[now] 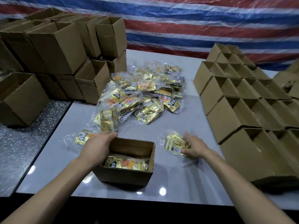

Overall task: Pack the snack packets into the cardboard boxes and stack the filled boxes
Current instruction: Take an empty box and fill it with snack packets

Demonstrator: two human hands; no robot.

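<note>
Surface [178, 183]: grey, carries everything.
Stacks: left stack [61, 50] and right stack [242, 110] flank the work, apparently within reach.
Heap of snack packets [145, 94]: loose, centre, beyond the box.
Open cardboard box [126, 177]: near centre, mouth up, packets flat inside.
Gold packet [174, 143]: just right of the box, long axis far-left to near-right, barcode end near.
Left hand [97, 146]: grip curled over the box's left rim, likely steadying it.
Right hand [194, 146]: grip closed on the gold packet.

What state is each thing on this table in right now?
Front box, open, partly filled with packets.
Left hand, holds Front box's rim.
Right hand, on loose packet; grip blurred.
Packet pile, unpacked, heaped.
Right boxes, open, in rows.
Left boxes, open, stacked.
</note>
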